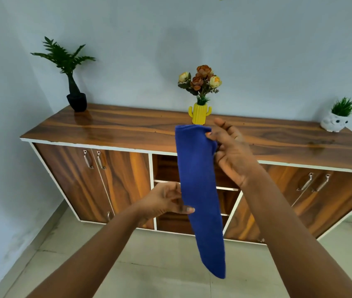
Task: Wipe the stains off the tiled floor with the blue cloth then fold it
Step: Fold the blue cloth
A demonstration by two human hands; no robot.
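The blue cloth (198, 190) hangs in the air as a long narrow folded strip in front of the wooden sideboard. My right hand (231, 151) pinches its upper right edge between thumb and fingers, near the top fold. My left hand (166, 201) grips the strip's left edge about halfway down, thumb on the front. The lower end of the cloth dangles free above the beige tiled floor (170, 265). No stains show on the part of the floor that I can see.
A wooden sideboard (127, 125) stands against the pale blue wall, with doors and open middle shelves. On it stand a dark potted fern (71, 72), a yellow cactus vase of flowers (199, 112) and a small white owl planter (335, 122).
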